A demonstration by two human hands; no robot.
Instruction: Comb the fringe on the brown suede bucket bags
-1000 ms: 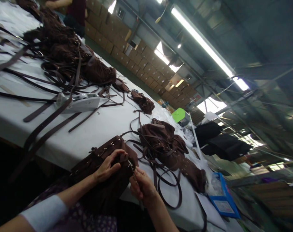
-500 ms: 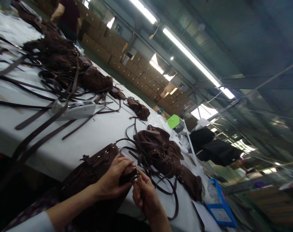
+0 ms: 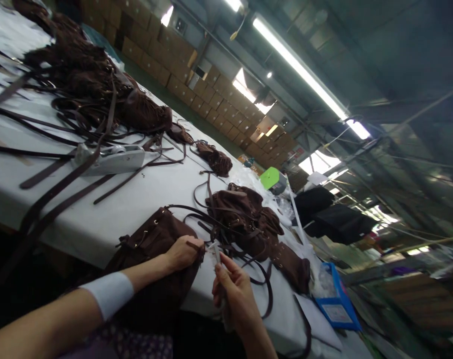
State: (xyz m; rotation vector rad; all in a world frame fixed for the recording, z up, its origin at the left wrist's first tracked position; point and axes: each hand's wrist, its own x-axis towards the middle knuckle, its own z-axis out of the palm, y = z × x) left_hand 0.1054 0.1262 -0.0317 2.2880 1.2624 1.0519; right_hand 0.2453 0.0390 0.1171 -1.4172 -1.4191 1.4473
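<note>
A long desk with a smooth white cover [image 3: 162,185] carries a large heap of dark brown fabric bags with long flat straps [image 3: 84,75]. One dark brown fabric bag with round metal eyelets [image 3: 151,242] lies at the near edge, reaching down past it. The left hand [image 3: 185,253] has its fingers curled tightly on this bag's side; the right hand [image 3: 234,286] pinches a slim pale metallic tool [image 3: 216,250], tip just beside the left.

Bag heap [image 3: 84,80] on table [image 3: 166,184], behind left of nearest bag [image 3: 159,242].
</note>
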